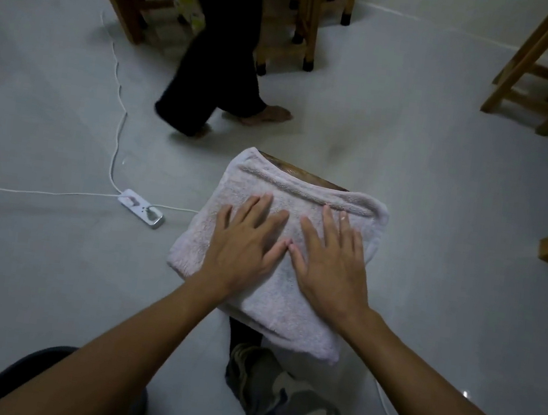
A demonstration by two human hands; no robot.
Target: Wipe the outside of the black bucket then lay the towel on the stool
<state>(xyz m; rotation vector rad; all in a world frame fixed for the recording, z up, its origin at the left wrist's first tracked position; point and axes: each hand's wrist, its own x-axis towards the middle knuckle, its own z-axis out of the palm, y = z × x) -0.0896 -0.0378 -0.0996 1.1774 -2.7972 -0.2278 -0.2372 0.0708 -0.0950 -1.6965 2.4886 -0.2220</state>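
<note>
The pale pink towel [274,248] lies folded across the top of the stool [307,174], of which only a dark wooden strip shows at the far edge; the rest of the seat is hidden under the cloth. Both hands rest flat on it, the left hand [243,248] and the right hand [328,262] side by side with thumbs nearly touching, fingers spread and palms down. Neither has a grip on anything: each is splayed wide, pressing or smoothing rather than holding. A dark rounded shape at the lower left corner, partly hidden by the left forearm, may be the black bucket [35,371], though too little shows to be certain. Judged from this, the wiping looks done and the last step, laying the towel on the stool, is in hand and almost complete. The towel overhangs the seat on the left and near sides, so the next move seems to call only for a light smoothing outward and then lifting both palms straight up, without dragging the cloth off centre. On the floor [436,227] to the left sits a white power strip [141,211] with its cable, well apart from the stool, and another person's bare foot [263,114] is on the floor beyond
</note>
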